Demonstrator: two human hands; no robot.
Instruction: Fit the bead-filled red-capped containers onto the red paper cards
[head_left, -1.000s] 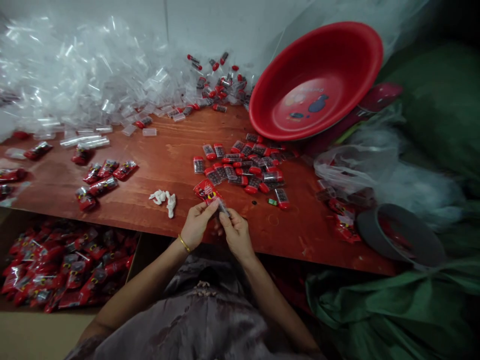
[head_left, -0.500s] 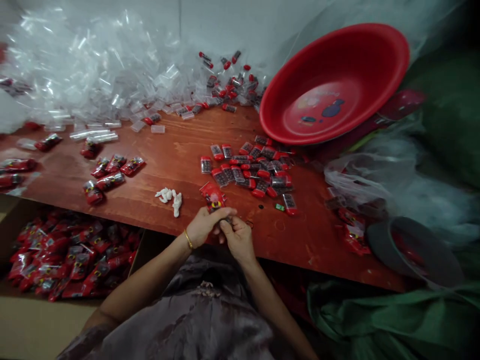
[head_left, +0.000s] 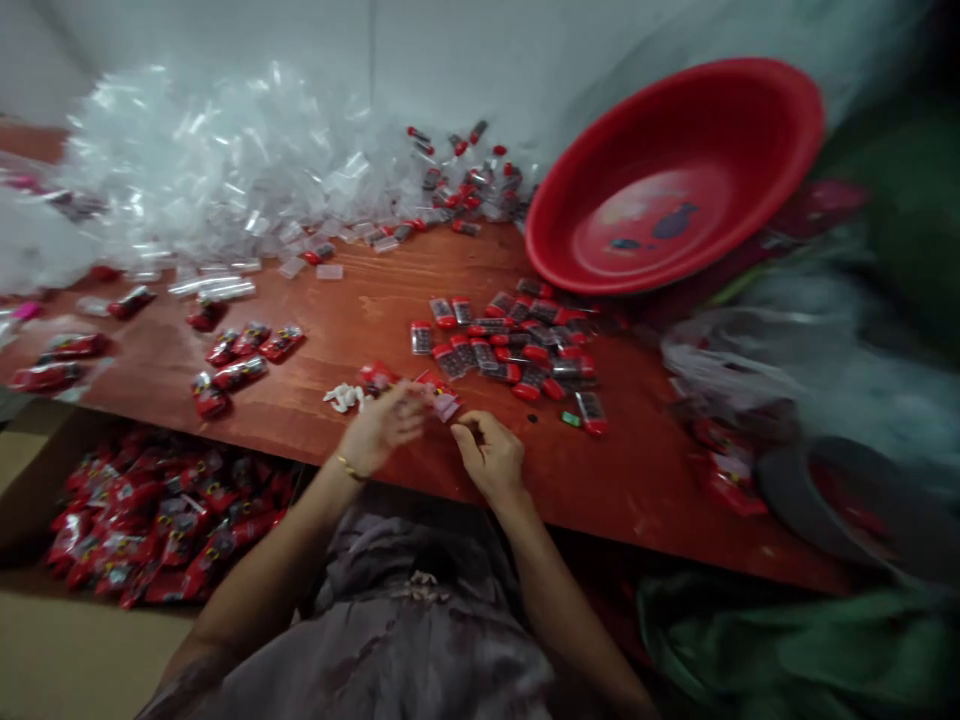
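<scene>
My left hand [head_left: 381,428], a gold bangle on its wrist, is over the table's front part and smeared by motion, so its grip is unclear. A red wrapped packet [head_left: 379,375] shows just beyond its knuckles. Between the hands lies a red printed wrapper [head_left: 439,393], its near end close to my right thumb. My right hand [head_left: 491,455] is closed, fingers curled and thumb against them; whatever it may hold is hidden. White crumpled pieces [head_left: 343,398] lie left of the left hand. Clear containers with red ends and dark contents [head_left: 484,353] are heaped beyond the right hand.
Several red packets [head_left: 240,372] lie on the wooden table [head_left: 360,320] at left. Below, a cardboard box [head_left: 30,485] holds many more. Clear plastic cases [head_left: 217,170] pile up at the back. A red basin [head_left: 660,260] leans at back right, near a grey container [head_left: 795,490].
My hands were together at a red packet; now they are apart. The left hand has moved left and blurred. A red packet now shows beyond it. The view has shifted slightly.
</scene>
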